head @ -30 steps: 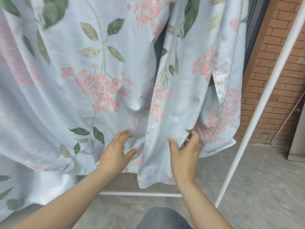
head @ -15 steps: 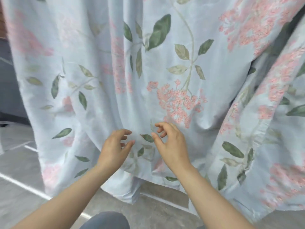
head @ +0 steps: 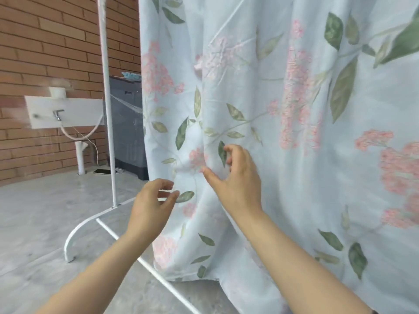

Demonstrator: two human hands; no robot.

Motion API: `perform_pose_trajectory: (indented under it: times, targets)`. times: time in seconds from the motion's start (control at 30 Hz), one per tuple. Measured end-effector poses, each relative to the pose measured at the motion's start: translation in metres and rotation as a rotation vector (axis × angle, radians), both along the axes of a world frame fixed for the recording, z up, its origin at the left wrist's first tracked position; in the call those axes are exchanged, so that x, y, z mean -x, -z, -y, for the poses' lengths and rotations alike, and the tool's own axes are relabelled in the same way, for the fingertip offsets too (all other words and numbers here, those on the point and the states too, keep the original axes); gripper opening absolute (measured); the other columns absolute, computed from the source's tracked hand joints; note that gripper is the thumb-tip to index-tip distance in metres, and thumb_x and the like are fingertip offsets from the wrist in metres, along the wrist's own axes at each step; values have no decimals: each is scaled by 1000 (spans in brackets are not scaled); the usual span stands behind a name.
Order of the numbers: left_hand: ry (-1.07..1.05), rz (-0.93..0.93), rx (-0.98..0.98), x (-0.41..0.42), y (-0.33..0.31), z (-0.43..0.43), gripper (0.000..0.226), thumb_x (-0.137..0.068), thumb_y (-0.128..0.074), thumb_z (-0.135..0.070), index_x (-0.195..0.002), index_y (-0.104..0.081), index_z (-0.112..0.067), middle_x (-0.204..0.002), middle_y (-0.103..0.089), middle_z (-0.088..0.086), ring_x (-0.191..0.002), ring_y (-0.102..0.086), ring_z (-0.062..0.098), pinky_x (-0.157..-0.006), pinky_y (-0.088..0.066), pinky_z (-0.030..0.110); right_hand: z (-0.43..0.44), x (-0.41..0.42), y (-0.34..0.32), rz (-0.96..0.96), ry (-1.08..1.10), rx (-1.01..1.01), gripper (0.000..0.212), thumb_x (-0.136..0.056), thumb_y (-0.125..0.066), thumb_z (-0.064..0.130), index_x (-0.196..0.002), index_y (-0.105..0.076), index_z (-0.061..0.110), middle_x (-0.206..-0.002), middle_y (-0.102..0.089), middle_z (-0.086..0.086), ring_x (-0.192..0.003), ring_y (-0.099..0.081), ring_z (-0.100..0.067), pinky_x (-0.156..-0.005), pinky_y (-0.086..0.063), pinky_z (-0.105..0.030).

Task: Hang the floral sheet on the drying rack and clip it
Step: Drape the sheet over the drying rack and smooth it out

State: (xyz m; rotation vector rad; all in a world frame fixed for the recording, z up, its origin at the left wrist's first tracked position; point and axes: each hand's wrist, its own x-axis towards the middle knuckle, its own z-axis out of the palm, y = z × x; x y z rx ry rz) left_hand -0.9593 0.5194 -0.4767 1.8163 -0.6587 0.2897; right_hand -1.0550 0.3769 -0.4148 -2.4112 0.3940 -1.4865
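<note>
The sheet (head: 283, 132), thin pale-blue cloth printed with pink blossoms and green leaves, hangs in soft folds on the rack (head: 108, 132), a white metal tube frame with a curved foot. My left hand (head: 153, 208) and right hand (head: 237, 184) hover at the cloth, fingers loosely curled, spread, pinching nothing. Behind the pole are a brick wall (head: 45, 41), a tap (head: 58, 114) and a grey washer (head: 127, 123).

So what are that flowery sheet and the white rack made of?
Floral sheet: thin woven cloth, probably cotton, matte; it hangs in soft folds and creases. Drying rack: likely painted metal tubing, smooth white; slim, straight, with a curved foot.
</note>
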Motion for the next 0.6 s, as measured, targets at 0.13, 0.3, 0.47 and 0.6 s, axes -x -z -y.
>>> perform_pose_trajectory:
  times: [0.13, 0.3, 0.47, 0.6]
  targets:
    - [41, -101, 33, -18, 5, 12, 14, -89, -64, -24, -102, -63, -18, -101, -65, -8, -81, -58, -5, -58, -39, 7, 12, -23, -10, 98, 226, 149, 75, -72, -75, 41, -133, -42, 12, -117, -53, -8, -106, -49, -25, -80, -47, -36]
    - [154, -110, 18, -21, 8, 47, 20, -85, -69, -28, -102, -60, -24, -106, -61, -13, -87, -59, -5, -62, -44, 6, 72, -3, -12, 111, 134, 117, 24, -77, -55, -3, -97, -61, 7, -91, -54, -6, -84, -54, -29, -72, -36, -27]
    - [189, -76, 35, -18, 5, 87, 40, -81, -72, -34, -117, -56, -24, -116, -54, -11, -100, -55, 3, -78, -48, 16, 114, 26, -11, 178, 77, 6, 8, -75, -59, -3, -74, -63, 4, -74, -53, -7, -65, -49, -23, -63, -33, -24]
    - [222, -56, 59, -13, -11, 114, 35, -85, -66, -37, -115, -58, -22, -112, -58, -11, -99, -57, 3, -76, -45, 12, 125, 40, -6, 166, -67, -89, 13, -75, -53, 8, -62, -55, 5, -63, -49, 2, -58, -45, -9, -55, -35, -21]
